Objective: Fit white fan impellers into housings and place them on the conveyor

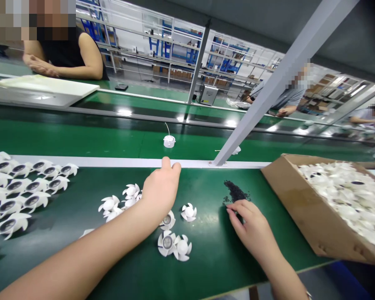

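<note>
**White rotors laid out, box still heaped**

Rows of white plastic rotors (9, 196) are laid at left; loose rotors (115, 206) lie at centre. The left hand (161, 191) is bent, nothing seen held. The right hand (250, 225), fingers half open and empty, is just beside dark granules (234, 191). The cardboard box (300, 208) at right is heaped.

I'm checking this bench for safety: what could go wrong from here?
The right hand sits right beside the loose pile of black granules, so a brush could scatter them among the white plastic fan parts. The left hand reaches by the white rail beside the green conveyor belt, where fingers might get caught if it runs.
</note>
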The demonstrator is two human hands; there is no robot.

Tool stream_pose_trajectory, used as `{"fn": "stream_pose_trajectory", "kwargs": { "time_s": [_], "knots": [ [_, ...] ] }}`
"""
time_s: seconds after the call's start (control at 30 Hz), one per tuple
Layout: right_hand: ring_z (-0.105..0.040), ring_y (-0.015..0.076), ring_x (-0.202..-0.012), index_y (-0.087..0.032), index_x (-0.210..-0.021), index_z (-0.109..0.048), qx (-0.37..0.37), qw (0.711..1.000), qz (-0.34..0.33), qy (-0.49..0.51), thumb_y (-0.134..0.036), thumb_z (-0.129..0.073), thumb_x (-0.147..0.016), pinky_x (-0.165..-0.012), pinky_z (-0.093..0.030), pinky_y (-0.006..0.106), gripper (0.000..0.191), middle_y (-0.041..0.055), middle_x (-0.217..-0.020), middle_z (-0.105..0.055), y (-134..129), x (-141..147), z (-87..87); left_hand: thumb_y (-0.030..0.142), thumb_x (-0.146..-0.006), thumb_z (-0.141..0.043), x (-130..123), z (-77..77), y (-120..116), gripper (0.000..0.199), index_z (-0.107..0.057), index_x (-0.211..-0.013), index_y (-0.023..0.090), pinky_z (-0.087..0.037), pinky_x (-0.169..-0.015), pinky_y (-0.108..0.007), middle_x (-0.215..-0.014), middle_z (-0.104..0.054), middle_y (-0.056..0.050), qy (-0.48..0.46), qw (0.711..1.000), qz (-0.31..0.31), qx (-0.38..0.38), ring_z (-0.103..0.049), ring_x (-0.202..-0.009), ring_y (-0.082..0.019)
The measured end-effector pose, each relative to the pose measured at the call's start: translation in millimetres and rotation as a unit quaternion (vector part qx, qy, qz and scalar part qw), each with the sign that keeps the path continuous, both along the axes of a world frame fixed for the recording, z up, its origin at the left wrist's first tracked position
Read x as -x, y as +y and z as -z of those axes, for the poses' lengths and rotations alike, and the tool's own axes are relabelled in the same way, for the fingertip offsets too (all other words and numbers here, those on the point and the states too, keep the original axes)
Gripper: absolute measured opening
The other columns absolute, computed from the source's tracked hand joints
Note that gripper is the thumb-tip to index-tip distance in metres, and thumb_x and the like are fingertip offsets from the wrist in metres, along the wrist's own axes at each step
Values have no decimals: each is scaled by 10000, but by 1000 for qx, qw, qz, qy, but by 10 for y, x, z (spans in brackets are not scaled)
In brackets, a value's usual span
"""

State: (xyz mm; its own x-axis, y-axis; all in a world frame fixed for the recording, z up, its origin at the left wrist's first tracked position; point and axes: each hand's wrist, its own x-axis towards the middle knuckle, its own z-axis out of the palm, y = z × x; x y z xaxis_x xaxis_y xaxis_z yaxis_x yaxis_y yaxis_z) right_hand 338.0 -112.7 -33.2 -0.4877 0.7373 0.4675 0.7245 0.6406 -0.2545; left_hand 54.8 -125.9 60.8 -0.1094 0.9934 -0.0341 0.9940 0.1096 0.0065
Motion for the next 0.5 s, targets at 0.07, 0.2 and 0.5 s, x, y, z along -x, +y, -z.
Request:
{"fn": "stream_pose_trajectory", "kwargs": {
  "time_s": [0.07, 0.2, 0.5],
  "knots": [
    [-584, 199, -876, -182, -965, -657, -20, 999, -1, -29, -211, -537, -973, -781, -481, 327, 124, 62, -931, -630, 36, 54, -13, 27, -864, -352, -21, 26, -18, 300, -506, -1066, 186, -470, -549, -298, -1165, -467, -110, -26, 999, 21, -29, -648, -682, -186],
    [-558, 200, -797, -163, -931, -672, -43, 992, -11, -114, -203, -507, -986, -717, -434, 331, 179, 62, -862, -621, 112, 121, -28, 184, -944, -431, -136, 201, -45, 240, -500, -1168, 235, -479, -596, -307, -1192, -468, -81, -140, 985, 96, -38, -613, -652, -150],
    [-551, 217, -786, -165, -890, -653, -45, 989, -42, -138, -195, -447, -1001, -699, -377, 355, 236, 77, -863, -634, 190, 114, -33, 230, -970, -466, -215, 465, 8, 271, -489, -1237, 187, -508, -740, -353, -1034, -611, -84, -241, 966, 91, 20, -667, -891, -259]
  ]
}}
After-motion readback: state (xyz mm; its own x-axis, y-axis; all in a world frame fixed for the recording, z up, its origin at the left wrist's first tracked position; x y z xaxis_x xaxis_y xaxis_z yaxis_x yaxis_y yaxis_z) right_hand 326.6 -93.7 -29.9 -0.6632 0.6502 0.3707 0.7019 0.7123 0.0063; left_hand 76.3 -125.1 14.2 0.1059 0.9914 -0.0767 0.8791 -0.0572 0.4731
